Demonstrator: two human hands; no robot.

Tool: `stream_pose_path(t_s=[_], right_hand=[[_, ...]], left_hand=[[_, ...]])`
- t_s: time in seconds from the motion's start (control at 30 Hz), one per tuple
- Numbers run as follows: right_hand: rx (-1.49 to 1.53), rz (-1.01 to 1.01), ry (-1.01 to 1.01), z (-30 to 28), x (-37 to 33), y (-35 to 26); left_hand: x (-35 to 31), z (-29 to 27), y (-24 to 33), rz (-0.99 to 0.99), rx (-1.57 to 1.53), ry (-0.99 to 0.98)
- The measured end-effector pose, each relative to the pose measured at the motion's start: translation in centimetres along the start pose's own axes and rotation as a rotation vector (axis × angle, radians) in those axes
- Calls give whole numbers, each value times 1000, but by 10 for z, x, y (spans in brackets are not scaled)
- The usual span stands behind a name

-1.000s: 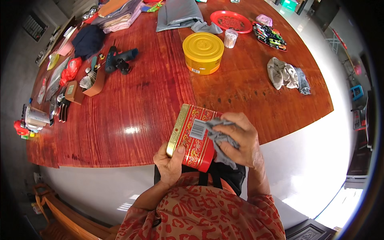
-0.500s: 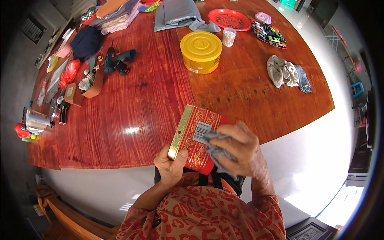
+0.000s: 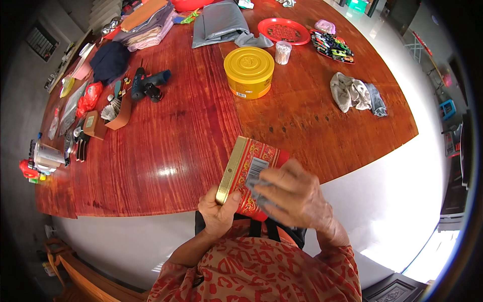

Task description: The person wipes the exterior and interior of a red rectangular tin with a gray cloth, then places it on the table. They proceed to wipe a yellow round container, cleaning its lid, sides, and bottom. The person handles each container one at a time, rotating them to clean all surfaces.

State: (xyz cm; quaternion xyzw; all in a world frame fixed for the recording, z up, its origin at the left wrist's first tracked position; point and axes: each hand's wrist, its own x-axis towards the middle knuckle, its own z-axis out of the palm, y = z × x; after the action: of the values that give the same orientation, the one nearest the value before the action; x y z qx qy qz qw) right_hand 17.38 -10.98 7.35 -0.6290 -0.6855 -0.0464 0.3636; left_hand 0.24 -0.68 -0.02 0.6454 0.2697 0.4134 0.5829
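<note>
Open tabletop (image 3: 171, 136) left of red box (image 3: 243, 176), yellow tub (image 3: 248, 75) blocking farther ahead

Grey cloth (image 3: 257, 190) further over barcode (image 3: 258, 166)

- Glossy reddish-brown wooden tabletop (image 3: 166, 131), spanning the middle of the frame
- Round yellow plastic tub (image 3: 249, 73) with its lid on, upper centre
- Small clear cylindrical container (image 3: 283, 53) of thin white sticks, just beside the tub
- Round red plastic tray (image 3: 305, 38), above that container
- Crumpled beige cloth (image 3: 347, 93) against a blue-grey one (image 3: 377, 100), upper right
- Folded grey sheet (image 3: 219, 22), top centre
- Dark blue-and-black power drill (image 3: 138, 86), upper left
- Crumpled navy cloth (image 3: 109, 61), above and left of the drill
- Thin red plastic bag (image 3: 89, 98), left
- Brown wooden seat (image 3: 95, 272), lower left
</note>
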Motion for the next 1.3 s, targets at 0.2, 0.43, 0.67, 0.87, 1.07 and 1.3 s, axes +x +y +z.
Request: stream_pose_path(t_s=[0.2, 0.43, 0.67, 0.87, 1.07, 1.3], right_hand=[[36, -32, 43, 6, -2, -4], [13, 124, 47, -4, 8, 21], [-41, 158, 125, 5, 11, 33], [109, -95, 70, 14, 12, -1], [109, -15, 66, 13, 22, 10], [71, 82, 62, 11, 28, 31]], left_hand=[[2, 6, 4, 83, 22, -66], [0, 0, -2, 78, 43, -132], [14, 7, 19, 102, 34, -239], [8, 3, -1, 244, 146, -302], [13, 2, 7, 130, 126, -319], [17, 0, 11, 141, 104, -336]])
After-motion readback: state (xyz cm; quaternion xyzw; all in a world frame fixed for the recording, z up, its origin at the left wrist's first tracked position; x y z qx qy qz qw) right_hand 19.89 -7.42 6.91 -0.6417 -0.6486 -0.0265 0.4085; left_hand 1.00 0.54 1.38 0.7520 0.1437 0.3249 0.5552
